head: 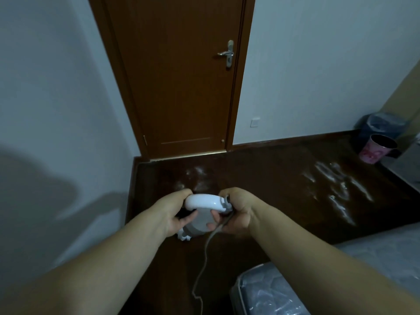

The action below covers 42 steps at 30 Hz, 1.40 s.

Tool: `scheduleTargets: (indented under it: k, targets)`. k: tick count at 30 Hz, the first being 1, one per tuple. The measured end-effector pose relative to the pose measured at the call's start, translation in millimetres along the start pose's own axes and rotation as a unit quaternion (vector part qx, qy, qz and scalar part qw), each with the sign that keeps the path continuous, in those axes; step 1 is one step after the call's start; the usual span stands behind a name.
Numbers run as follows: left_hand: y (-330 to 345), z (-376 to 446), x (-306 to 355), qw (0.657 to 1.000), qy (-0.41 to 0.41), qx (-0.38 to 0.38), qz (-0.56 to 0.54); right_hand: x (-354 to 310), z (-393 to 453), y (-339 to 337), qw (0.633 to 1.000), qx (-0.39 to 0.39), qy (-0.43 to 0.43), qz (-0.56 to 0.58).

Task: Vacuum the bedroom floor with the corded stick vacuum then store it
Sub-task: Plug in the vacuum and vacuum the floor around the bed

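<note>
Both hands are closed on the vacuum handle [202,201]: the left hand [175,212] is wrapped round its near end, the right hand [236,212] round the far end (cord [205,251] pinched beneath its fingers), above the dark floor [261,178].

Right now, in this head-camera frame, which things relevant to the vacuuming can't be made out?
- Vacuum: only the white handle and top of the body show; both hands and the steep downward angle hide the stick and floor head.
- Cord: leaves by the bottom edge, so the plug is cut off.
- Right hand: whether it presses a switch is hidden by its own fingers.
- White patches on the floor: blurred; dust or glare, cannot tell.
</note>
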<state>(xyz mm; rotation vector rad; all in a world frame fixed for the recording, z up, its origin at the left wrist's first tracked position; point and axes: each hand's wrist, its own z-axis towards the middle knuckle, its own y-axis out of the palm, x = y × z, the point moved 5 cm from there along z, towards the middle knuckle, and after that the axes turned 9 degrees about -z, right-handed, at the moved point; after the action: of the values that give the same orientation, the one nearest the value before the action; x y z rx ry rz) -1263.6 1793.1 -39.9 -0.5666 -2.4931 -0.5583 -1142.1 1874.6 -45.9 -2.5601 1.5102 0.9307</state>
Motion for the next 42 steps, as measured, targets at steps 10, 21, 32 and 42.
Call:
scheduleTargets:
  k: [10,21,32,42]
  targets:
    - [-9,-2,-27,0.998,-0.055,0.001,-0.025,23,5,-10,0.999,0.035,0.008,-0.035]
    - [-9,-7,-34,0.999,-0.035,-0.028,0.024,35,-4,-13,0.999,0.033,0.003,-0.012]
    - [-19,2,-38,0.993,-0.032,-0.007,0.115,49,0,-11,1.0,-0.002,0.018,0.002]
    - [-69,1,-18,0.935,0.006,-0.038,0.354,52,11,-39,0.998,0.066,0.017,0.008]
